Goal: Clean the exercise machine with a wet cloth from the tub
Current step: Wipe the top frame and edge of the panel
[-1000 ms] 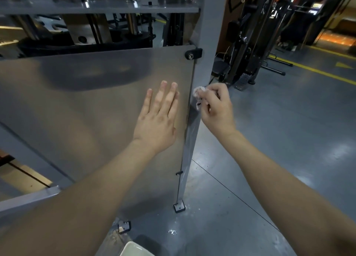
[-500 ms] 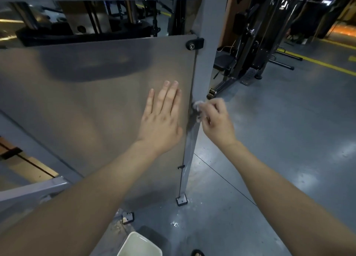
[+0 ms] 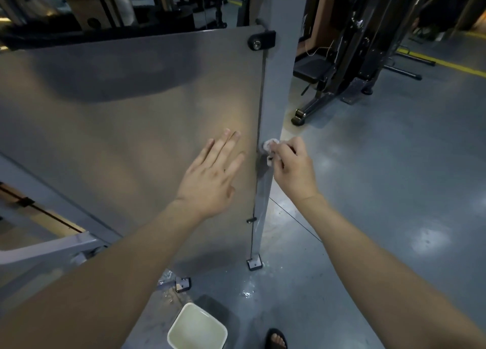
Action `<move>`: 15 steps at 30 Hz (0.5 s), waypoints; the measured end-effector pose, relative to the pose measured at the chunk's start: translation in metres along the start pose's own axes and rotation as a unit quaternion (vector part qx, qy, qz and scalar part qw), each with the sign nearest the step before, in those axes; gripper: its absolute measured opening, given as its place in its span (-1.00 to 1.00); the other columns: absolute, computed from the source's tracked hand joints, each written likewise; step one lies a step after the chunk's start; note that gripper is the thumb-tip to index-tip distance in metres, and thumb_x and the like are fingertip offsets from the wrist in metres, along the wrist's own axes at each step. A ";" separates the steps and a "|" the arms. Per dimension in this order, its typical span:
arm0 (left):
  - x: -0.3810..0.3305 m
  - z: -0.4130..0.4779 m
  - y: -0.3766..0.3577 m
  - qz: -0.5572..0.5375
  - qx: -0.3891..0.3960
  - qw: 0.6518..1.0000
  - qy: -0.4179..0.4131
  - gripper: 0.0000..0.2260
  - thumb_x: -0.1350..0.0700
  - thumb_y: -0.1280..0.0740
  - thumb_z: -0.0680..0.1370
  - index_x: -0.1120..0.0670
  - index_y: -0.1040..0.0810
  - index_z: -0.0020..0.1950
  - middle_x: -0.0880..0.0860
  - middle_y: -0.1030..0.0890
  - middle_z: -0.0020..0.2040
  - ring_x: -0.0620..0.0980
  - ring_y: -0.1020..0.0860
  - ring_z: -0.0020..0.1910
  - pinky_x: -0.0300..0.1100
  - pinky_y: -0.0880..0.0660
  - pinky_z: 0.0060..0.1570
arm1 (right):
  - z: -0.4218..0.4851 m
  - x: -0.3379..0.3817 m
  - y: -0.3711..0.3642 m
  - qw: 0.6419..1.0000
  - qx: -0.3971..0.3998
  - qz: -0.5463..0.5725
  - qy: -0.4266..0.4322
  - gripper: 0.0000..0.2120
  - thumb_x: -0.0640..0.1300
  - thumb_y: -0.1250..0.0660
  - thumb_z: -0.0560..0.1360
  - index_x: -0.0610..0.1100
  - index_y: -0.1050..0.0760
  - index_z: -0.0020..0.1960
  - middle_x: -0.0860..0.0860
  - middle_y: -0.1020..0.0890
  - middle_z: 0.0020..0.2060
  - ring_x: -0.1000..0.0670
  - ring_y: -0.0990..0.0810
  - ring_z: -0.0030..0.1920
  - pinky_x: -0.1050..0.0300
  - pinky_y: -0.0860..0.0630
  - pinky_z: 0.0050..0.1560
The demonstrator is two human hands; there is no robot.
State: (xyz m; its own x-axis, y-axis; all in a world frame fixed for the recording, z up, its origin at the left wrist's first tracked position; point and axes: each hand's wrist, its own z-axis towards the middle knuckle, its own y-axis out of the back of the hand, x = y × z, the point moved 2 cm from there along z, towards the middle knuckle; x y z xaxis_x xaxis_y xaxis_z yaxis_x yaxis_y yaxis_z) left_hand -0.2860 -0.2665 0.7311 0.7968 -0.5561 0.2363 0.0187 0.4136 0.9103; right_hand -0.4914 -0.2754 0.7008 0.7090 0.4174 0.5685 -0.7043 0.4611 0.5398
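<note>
One view, head-worn. Your camera looked forward and steeply down, wide-angle, with the edges bowed. It sat close to the grey panel, which filled the left half, with the post running down mid-frame. Your forearms entered from both bottom corners; the flat left hand and the right hand pinching the cloth landed near centre. The tub and your foot hugged the bottom edge; other gym machines stood farther off, upper right.

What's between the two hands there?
In the head view: a bare strip of panel and a dark seam, between the left hand and the right hand holding the cloth to the grey post.
</note>
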 end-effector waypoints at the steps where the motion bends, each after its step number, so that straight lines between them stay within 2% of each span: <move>1: 0.000 0.001 -0.001 0.002 0.004 1.000 0.002 -0.35 0.10 -0.36 0.38 0.10 -0.39 0.48 0.19 -0.03 0.67 0.17 0.05 0.66 0.10 -0.01 0.62 | 0.001 -0.001 -0.001 1.000 -0.008 -0.006 -0.003 -0.79 -0.21 -0.20 0.65 -0.28 -0.59 0.02 0.14 -0.29 -0.07 0.16 -0.47 -0.22 0.39 -0.46 -0.12; 3: -0.002 0.001 -0.002 0.004 0.009 1.000 0.005 -0.38 0.08 -0.35 0.37 0.10 -0.40 0.45 0.19 -0.03 0.67 0.18 0.05 0.66 0.10 -0.03 0.61 | -0.012 -0.010 -0.011 1.000 0.015 -0.017 -0.021 -0.70 -0.13 -0.16 0.64 -0.29 -0.59 0.02 0.09 -0.31 -0.09 0.26 -0.44 -0.20 0.44 -0.40 -0.13; 6: -0.003 -0.001 -0.003 0.007 0.009 1.000 0.006 -0.44 0.08 -0.33 0.37 0.10 -0.42 0.37 0.20 -0.04 0.67 0.19 0.03 0.66 0.12 -0.05 0.61 | -0.032 -0.023 -0.018 0.991 0.086 -0.057 -0.083 -0.68 -0.11 -0.11 0.60 -0.29 -0.55 -0.02 0.10 -0.32 -0.13 0.14 -0.36 -0.22 0.19 -0.37 -0.17; 7: -0.003 -0.001 -0.004 0.002 0.008 1.000 0.006 -0.47 0.09 -0.32 0.37 0.11 -0.42 0.34 0.20 -0.04 0.67 0.19 0.03 0.66 0.12 -0.05 0.61 | -0.029 -0.021 -0.015 0.990 0.093 -0.060 -0.085 -0.70 -0.12 -0.12 0.57 -0.27 -0.55 0.00 0.08 -0.34 -0.11 0.08 -0.40 -0.20 0.15 -0.39 -0.17; 9: -0.003 -0.001 -0.005 -0.002 0.012 1.000 0.006 -0.52 0.10 -0.31 0.37 0.12 -0.43 0.30 0.20 -0.01 0.67 0.19 0.07 0.66 0.11 0.00 0.62 | -0.016 -0.011 -0.009 0.995 0.063 -0.014 -0.077 -0.73 -0.10 -0.14 0.58 -0.20 -0.57 0.01 0.01 -0.40 -0.08 0.01 -0.51 -0.20 0.20 -0.47 -0.14; 11: -0.003 0.000 -0.008 0.001 0.015 1.000 0.010 -0.55 0.09 -0.32 0.38 0.13 -0.45 0.26 0.20 0.02 0.68 0.19 0.10 0.66 0.11 0.03 0.62 | -0.002 0.001 -0.004 0.998 0.018 0.016 -0.050 -0.73 -0.11 -0.14 0.62 -0.22 -0.56 -0.01 0.01 -0.40 -0.06 0.06 -0.53 -0.23 0.39 -0.42 -0.11; 12: -0.004 0.002 -0.008 0.003 0.016 1.000 0.012 -0.56 0.08 -0.34 0.38 0.13 -0.46 0.25 0.20 0.02 0.68 0.20 0.10 0.66 0.12 0.03 0.62 | -0.001 0.001 -0.008 0.999 0.006 0.005 -0.040 -0.71 -0.10 -0.14 0.64 -0.24 -0.57 0.01 0.03 -0.39 -0.05 0.09 -0.50 -0.22 0.42 -0.41 -0.10; 15: -0.007 0.004 -0.008 0.006 0.020 1.000 0.017 -0.55 0.06 -0.39 0.36 0.12 -0.46 0.23 0.21 0.01 0.67 0.22 0.10 0.66 0.15 0.03 0.61 | -0.021 -0.008 -0.023 0.994 0.013 -0.009 -0.106 -0.64 -0.04 -0.11 0.63 -0.23 -0.60 0.09 0.06 -0.36 -0.05 0.13 -0.45 -0.17 0.26 -0.54 -0.04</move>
State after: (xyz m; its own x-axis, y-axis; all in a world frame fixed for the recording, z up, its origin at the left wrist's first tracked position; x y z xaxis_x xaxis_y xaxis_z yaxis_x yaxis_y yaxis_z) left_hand -0.2937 -0.2687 0.7232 0.8171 -0.5256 0.2370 -0.0151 0.3913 0.9201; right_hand -0.4799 -0.2731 0.6704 0.6992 0.2338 0.6756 -0.6949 0.4445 0.5652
